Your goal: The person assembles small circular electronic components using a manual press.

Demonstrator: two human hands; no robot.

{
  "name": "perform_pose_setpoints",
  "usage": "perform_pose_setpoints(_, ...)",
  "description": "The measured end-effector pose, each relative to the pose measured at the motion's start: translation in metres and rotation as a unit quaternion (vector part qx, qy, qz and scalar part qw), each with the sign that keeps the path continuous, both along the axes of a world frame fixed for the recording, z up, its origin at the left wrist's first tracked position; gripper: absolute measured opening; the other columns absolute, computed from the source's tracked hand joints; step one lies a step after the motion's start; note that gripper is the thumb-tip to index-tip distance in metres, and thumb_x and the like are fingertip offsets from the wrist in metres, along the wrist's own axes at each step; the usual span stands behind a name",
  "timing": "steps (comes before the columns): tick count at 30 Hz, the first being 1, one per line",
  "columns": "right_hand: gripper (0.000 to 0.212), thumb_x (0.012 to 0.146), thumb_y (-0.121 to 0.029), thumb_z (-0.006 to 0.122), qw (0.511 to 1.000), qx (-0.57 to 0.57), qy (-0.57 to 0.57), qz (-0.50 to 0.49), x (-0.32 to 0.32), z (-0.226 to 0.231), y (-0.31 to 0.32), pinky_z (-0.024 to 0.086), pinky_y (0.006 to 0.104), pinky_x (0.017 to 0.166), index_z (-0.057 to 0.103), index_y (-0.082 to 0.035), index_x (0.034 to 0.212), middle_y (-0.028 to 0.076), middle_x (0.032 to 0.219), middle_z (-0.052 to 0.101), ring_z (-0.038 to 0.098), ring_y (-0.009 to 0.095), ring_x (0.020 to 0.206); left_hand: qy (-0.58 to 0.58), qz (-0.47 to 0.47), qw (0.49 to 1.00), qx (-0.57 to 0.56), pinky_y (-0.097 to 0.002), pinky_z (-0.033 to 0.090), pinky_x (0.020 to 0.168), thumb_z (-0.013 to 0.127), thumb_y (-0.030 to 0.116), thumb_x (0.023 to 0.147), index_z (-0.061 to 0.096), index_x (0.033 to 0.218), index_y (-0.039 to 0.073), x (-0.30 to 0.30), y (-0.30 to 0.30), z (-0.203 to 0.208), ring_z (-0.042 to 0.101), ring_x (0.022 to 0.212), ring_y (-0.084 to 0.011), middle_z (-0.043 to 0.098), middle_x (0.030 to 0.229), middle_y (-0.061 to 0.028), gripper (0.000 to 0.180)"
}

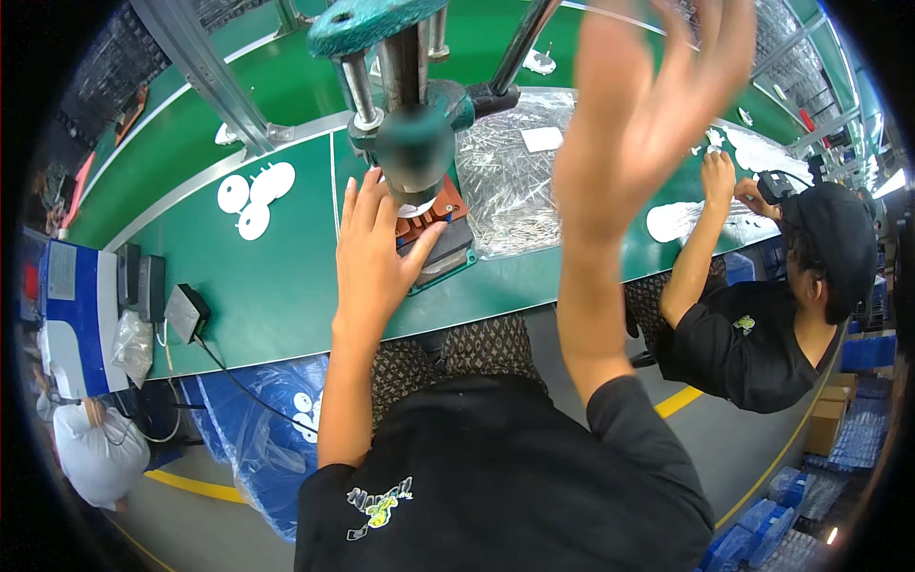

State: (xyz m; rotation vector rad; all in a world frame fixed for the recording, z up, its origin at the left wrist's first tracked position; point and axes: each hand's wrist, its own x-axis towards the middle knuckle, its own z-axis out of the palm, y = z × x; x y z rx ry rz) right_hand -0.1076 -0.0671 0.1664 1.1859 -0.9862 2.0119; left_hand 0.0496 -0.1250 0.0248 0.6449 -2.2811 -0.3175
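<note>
A green hand press (381, 38) stands on the bench in front of me, its blurred ram (415, 153) low over an orange and black fixture (446, 205). Part of a white piece (416, 209) shows beneath the ram. My left hand (372, 234) is at the fixture's left side, fingers stretched along it and thumb spread apart over its near part. Its fingertips lie close to the ram. My right hand (643, 124) is raised right of the press, smeared by motion, with fingers apart and nothing visible in it. The press lever (522, 48) slants up, apart from this hand.
A clear bag of small metal pins (505, 181) lies right of the press. White rounded parts (255, 198) rest on the green bench (295, 286) at left, near a black box with a cable (188, 311). At right, a co-worker (762, 296) handles white parts.
</note>
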Motion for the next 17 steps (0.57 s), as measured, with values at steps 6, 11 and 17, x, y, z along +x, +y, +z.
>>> perform_pose_setpoints(6, 0.023, 0.1, -0.021, 0.056, 0.994, 0.055, 0.081, 0.041, -0.017, 0.078, -0.027, 0.047, 0.0241, 0.06, 0.069, -0.002, 0.096, 0.008, 0.076, 0.064, 0.058, 0.011, 0.064, 0.037, 0.012, 0.999, 0.012, -0.0596, 0.025, 0.115, 0.081, 0.027, 0.076, 0.056, 0.116, 0.001, 0.005, -0.007, -0.015, 0.042, 0.135, -0.0353, 0.049, 0.137, -0.0156, 0.054)
perform_pose_setpoints(11, 0.037, 0.095, -0.026, 0.036, 0.989, -0.028, 0.055, 0.136, -0.014, -0.014, 0.104, 0.047, 0.0536, 0.09, 0.062, 0.001, 0.094, 0.019, 0.089, 0.063, 0.062, 0.035, 0.083, 0.032, -0.007, 0.999, 0.011, -0.0552, 0.022, 0.118, 0.077, 0.027, 0.078, 0.05, 0.127, -0.004, 0.004, -0.007, -0.022, 0.04, 0.136, -0.0383, 0.045, 0.142, -0.0197, 0.064)
perform_pose_setpoints(17, 0.048, 0.099, -0.038, 0.03, 0.947, 0.046, -0.041, 0.316, 0.021, -0.09, 0.137, 0.036, 0.0385, 0.067, 0.044, -0.011, 0.062, 0.004, 0.05, 0.041, 0.04, 0.017, 0.049, 0.029, -0.014, 0.999, 0.035, -0.0553, 0.019, 0.12, 0.076, 0.021, 0.075, 0.043, 0.139, 0.003, 0.003, -0.008, -0.034, 0.032, 0.144, -0.0346, 0.041, 0.147, -0.0171, 0.074)
